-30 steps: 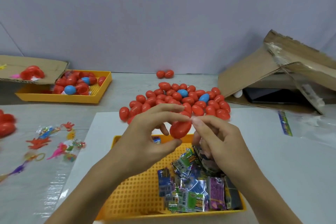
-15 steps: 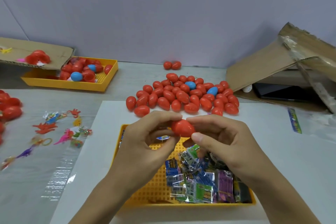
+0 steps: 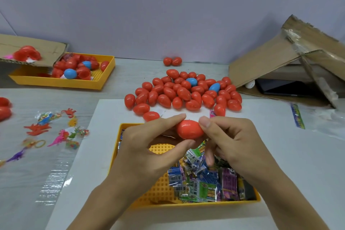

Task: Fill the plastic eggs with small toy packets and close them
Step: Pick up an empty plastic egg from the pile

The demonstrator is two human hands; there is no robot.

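A red plastic egg [image 3: 189, 129] lies sideways between my two hands, above the near yellow tray [image 3: 196, 204]. My left hand [image 3: 149, 145] pinches its left end with thumb and forefinger. My right hand [image 3: 231, 142] presses on its right end. The egg looks closed; no seam gap shows. Small toy packets [image 3: 205, 183] in blue, green and purple fill the tray's right half. Beyond my hands lies a heap of closed eggs [image 3: 184, 93], mostly red with two blue ones.
A second yellow tray [image 3: 61, 81] with eggs and egg halves sits at the far left, partly under cardboard [image 3: 37, 48]. Loose plastic toys [image 3: 56, 130] lie on clear film at left. A torn cardboard box [image 3: 291, 58] leans at the right. Two eggs [image 3: 172, 61] sit by the wall.
The egg turned from tilted to lying sideways, and my right hand closed in on its right end. Both hands now press it from either side. The view shifted slightly.
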